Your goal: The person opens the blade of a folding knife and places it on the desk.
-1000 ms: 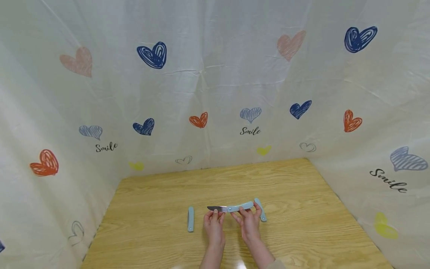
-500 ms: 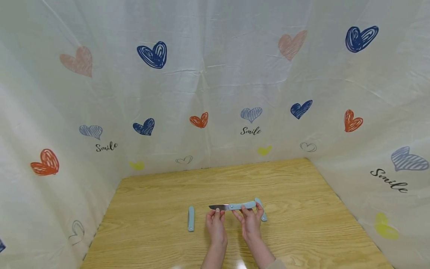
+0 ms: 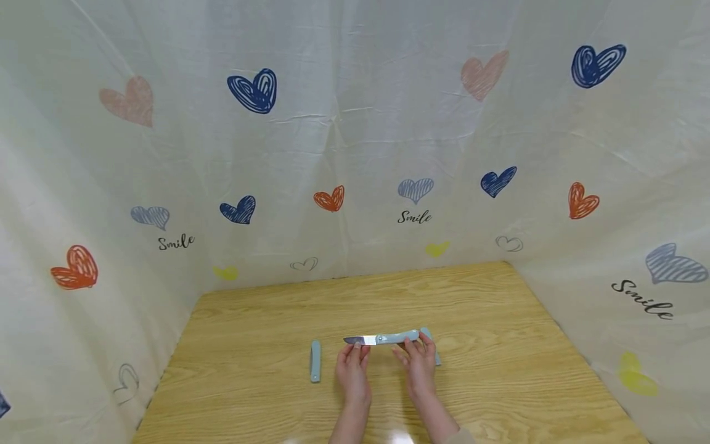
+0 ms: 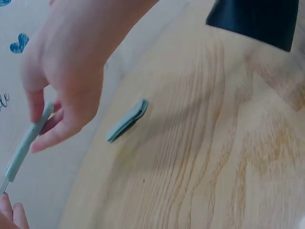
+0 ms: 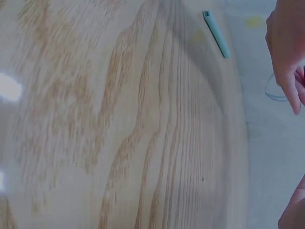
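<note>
At far left, a pale sheet [image 3: 183, 148], printed with scribbled hearts [image 3: 74, 267] and "Smile" lettering [image 3: 176, 242]; hangs along the left side, across the back and down the right. Next, the wood-grained surface [image 3: 249, 333]. On it, left of both hands, a light blue folded knife [image 3: 315, 361]; lies pointing away from the body, with a rivet at the near end, well apart from the rest.

Near the middle, the left hand [image 3: 353, 373]; pinches a blade [image 3: 370, 340] between thumb and fingers. Above the surface, spanning both hands, the open knife [image 3: 381, 339]; points its tip to the left, nearly level, with the metal bright toward the rivet and darker toward the tip. To the right of the rivet, a light blue handle [image 3: 395, 338], almost in line with the blade.

Farther right, the right hand [image 3: 420, 364]; holds the handle near its end between thumb and fingers. Just behind those fingers, a second folded knife [image 3: 437, 359], partly hidden; lies aslant on the surface. At the lower edge, a bit of pale sleeve [image 3: 460, 437].
</note>
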{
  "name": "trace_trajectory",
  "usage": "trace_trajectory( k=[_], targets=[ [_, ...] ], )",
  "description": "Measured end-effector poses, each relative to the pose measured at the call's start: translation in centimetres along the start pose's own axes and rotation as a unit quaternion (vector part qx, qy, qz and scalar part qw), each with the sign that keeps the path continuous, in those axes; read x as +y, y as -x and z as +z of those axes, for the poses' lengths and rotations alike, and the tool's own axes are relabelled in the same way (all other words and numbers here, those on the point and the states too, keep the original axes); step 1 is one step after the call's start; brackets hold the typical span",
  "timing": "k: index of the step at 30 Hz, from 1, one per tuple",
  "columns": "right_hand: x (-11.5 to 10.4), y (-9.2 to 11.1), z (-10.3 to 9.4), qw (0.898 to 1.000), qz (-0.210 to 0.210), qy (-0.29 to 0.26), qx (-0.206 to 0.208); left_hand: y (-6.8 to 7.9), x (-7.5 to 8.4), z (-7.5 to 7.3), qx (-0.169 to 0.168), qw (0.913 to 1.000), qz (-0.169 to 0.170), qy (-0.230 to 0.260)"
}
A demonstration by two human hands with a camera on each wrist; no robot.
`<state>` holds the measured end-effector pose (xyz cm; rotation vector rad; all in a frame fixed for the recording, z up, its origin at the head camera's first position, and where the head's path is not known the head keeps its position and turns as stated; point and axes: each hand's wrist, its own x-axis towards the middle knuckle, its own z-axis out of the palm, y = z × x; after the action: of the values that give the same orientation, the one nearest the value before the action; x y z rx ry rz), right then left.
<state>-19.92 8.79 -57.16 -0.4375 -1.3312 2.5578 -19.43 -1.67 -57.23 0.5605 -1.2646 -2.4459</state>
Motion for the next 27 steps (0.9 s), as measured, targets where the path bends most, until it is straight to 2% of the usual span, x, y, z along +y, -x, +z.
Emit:
trace_trajectory(
  k=[7, 12, 18, 22, 27],
  targets=[
    [0.0, -0.6, -0.6, 0.999, -0.017, 0.045, 0.013, -0.7, -0.1, -0.4, 0.011, 0.9993, 0.013, 0.035],
    [0.3, -1.0, -0.9, 0.998, -0.02, 0.061, 0.014, -0.8, -0.6, -0.8, 0.022, 0.9995, 0.008, 0.022],
    [1.0, -1.7, -1.1, 0.997, -0.006, 0.07, 0.012, -1.3, -0.9, -1.4, 0.029, 0.9995, -0.003, 0.012],
    [1.2, -2.4, -1.3, 0.997, 0.016, 0.074, -0.008, -2.0, -1.1, -1.9, 0.017, 0.9996, -0.022, 0.0],
    [1.3, -3.6, -1.7, 0.991, 0.051, 0.111, -0.057, -3.1, -1.2, -2.4, -0.029, 0.998, -0.047, -0.029]
  ],
)
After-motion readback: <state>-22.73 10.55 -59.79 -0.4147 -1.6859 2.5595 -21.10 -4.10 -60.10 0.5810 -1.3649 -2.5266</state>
